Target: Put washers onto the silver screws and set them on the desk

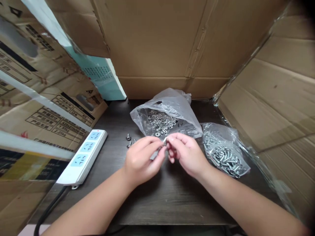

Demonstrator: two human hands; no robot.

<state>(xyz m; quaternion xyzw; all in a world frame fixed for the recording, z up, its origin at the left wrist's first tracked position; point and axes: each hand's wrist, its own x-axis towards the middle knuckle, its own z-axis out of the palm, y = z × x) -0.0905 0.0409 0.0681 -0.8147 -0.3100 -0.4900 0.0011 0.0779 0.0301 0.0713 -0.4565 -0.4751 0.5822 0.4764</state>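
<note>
My left hand [145,159] and my right hand [184,150] meet at the middle of the dark table, fingertips together. Between them is a small metal piece [164,144], mostly covered by the fingers; its exact shape cannot be made out. Both hands are closed in a pinch around it. Just beyond them lies an open clear plastic bag [178,105] of metal washers [162,122]. On the right, a second clear bag [216,132] holds many silvery screws or bolts [226,159]. A few small bolts with washers [128,137] stand left of the washer bag, partly behind my left hand.
A white power strip [85,157] with a black cable [50,208] lies on the left of the table [167,200]. Cardboard walls [157,39] enclose the back and both sides. A light blue box [103,78] stands at the back left.
</note>
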